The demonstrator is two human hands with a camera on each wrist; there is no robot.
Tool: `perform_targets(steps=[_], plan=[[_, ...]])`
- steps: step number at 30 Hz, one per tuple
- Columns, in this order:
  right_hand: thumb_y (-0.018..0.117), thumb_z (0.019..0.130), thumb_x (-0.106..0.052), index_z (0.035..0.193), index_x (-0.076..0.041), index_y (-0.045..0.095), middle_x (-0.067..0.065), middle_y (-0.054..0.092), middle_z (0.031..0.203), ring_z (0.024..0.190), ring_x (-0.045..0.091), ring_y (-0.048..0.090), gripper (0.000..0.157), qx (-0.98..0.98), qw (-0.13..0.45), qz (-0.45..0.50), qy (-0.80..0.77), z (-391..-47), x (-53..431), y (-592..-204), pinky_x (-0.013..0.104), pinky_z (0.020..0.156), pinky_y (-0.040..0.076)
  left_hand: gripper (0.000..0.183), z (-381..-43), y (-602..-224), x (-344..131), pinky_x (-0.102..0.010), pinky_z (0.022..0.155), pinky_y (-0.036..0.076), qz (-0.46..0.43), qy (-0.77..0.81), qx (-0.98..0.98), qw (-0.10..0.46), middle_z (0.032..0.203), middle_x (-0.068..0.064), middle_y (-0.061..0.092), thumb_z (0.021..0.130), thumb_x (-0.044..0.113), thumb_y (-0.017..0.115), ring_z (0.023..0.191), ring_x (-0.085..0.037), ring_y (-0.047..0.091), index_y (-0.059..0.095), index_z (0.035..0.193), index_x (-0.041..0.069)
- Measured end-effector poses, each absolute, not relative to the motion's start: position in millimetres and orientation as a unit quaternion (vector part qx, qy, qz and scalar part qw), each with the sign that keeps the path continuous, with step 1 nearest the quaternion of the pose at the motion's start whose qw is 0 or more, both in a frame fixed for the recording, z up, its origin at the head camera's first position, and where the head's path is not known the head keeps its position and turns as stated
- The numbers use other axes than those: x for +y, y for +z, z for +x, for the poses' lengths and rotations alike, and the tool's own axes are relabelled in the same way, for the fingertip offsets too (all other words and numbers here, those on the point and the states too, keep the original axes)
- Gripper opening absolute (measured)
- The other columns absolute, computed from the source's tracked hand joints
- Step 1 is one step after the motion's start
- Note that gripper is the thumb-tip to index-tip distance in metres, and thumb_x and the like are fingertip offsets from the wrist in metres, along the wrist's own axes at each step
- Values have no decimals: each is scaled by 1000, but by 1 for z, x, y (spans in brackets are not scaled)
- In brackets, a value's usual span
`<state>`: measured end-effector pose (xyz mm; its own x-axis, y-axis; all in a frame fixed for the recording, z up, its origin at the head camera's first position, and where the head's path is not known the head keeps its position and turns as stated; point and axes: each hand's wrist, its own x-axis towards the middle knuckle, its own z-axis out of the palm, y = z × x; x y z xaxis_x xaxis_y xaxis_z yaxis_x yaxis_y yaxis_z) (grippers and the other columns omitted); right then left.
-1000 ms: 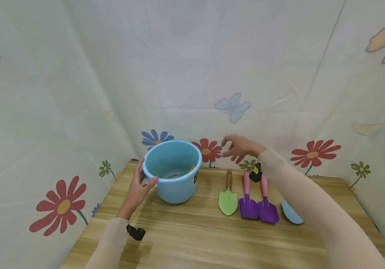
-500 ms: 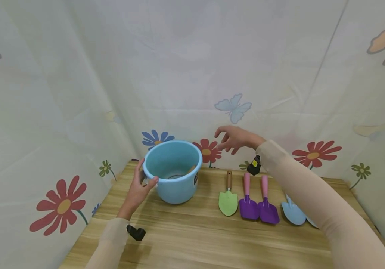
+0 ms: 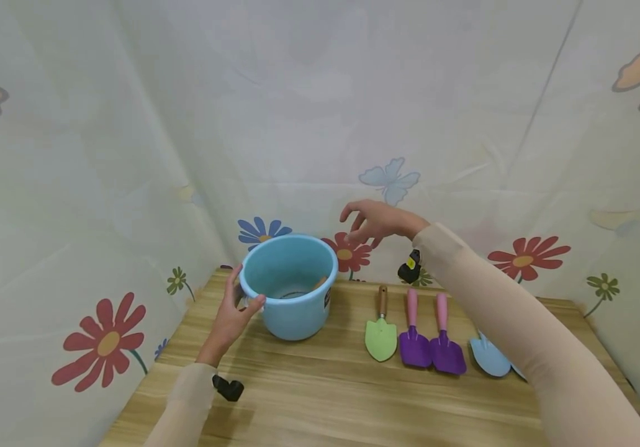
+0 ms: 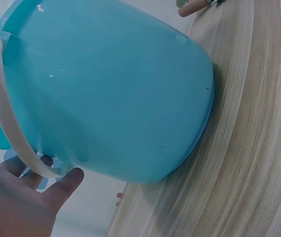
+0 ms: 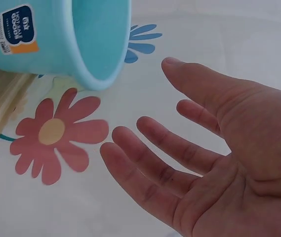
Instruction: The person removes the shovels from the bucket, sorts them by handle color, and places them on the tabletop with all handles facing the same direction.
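Note:
A light blue plastic bucket [image 3: 296, 320] stands upright on the wooden table. My left hand [image 3: 227, 326] grips its near-left rim, fingers and thumb spread about the edge. In the left wrist view, the white bucket handle [image 4: 11, 118] hangs down beside that hand [image 4: 21, 197]. Inside the bucket, a brownish piece [image 3: 320, 282] shows at the right wall; the rest of it is hidden. My right hand [image 3: 377, 221] is in the air right of the bucket, above rim height. Its fingers are loosely bent, and the palm [image 5: 244, 192] holds nothing.
Right of the bucket lie a green trowel [image 3: 381, 340] with a wooden handle and two purple shovels [image 3: 415, 349] with pink handles. Farther right, light blue shovels [image 3: 490, 357] are partly covered by my right sleeve. A flowered cloth [image 3: 297, 124] hangs behind the table.
My right hand has risen and moved left toward the bucket. More of the light blue shovels shows beside the sleeve. The left hand and bucket have stayed put.

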<state>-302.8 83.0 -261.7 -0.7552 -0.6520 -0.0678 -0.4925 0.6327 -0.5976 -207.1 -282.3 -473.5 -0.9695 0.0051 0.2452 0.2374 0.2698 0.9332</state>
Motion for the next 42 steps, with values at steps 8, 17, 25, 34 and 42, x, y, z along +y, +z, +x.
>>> perform_targets(steps=[8,17,25,34,42], plan=[[76,95,-18,135,-10,57,18,67,125,96,28,73,44,890,146,-347,-259,-307,60,-254,44,76,62,90,-204,-473,-279,-71,108,31,-84,-596,-790,115,168,-16,22,98,32,71,153,-39,22,9,163,42],[79,93,-25,135,-17,58,11,67,127,95,24,73,48,889,169,-359,-230,-308,32,-252,32,77,60,93,-204,-474,-278,-71,109,31,-81,-594,-793,110,168,-17,21,97,32,71,153,-40,22,7,164,41],[76,95,-21,137,-12,55,14,69,124,100,35,73,47,884,219,-352,-217,-314,9,-251,40,81,61,93,-201,-468,-274,-71,108,33,-85,-596,-792,106,166,-22,23,97,31,72,152,-42,24,9,165,34],[76,96,-22,138,-14,55,15,67,123,95,29,73,48,891,248,-318,-208,-317,-13,-260,46,82,61,91,-205,-472,-270,-72,108,33,-86,-597,-789,113,168,-15,23,98,33,70,152,-39,24,9,165,35],[79,93,-24,135,-16,60,14,50,147,91,29,74,47,909,256,-278,-175,-318,-31,-276,42,80,61,90,-203,-474,-267,-70,107,36,-89,-596,-789,121,166,-15,27,98,34,70,151,-38,28,10,164,38]])
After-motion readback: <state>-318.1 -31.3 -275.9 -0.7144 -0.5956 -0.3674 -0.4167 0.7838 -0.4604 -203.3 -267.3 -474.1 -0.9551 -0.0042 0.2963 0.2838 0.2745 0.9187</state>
